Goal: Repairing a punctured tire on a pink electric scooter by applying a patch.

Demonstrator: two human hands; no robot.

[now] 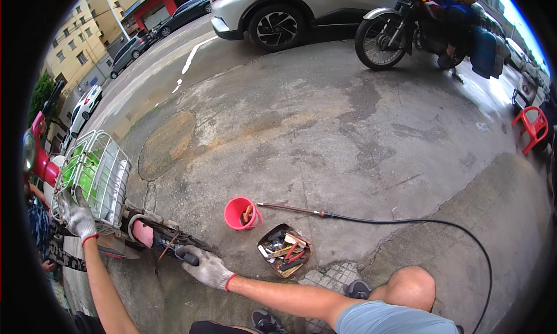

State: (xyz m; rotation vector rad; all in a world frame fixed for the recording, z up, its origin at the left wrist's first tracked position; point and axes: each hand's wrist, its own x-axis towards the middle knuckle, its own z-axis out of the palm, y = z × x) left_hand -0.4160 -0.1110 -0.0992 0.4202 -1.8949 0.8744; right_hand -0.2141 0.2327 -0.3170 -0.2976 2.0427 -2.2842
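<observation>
My left hand [79, 218], in a grey-white work glove with a red cuff, rests at the near edge of a white wire basket [113, 186] and seems to hold it; some fingers are hidden. Inside the basket lies a bright green item [81, 170]. My right hand [209, 270], gloved likewise, is closed around a black handle [191, 259] beside a wheel [191, 241] lying low at the left. What the handle belongs to is hard to make out. A thin brown strip [169, 245] stands out near the wheel.
A pink bucket [237, 213] and a tray of hand tools [285, 250] stand in front of me. A black hose [400, 221] curves to the right. Farther off are a silver car [325, 9], a motorcycle [394, 35] with a seated person, and a red stool [531, 128].
</observation>
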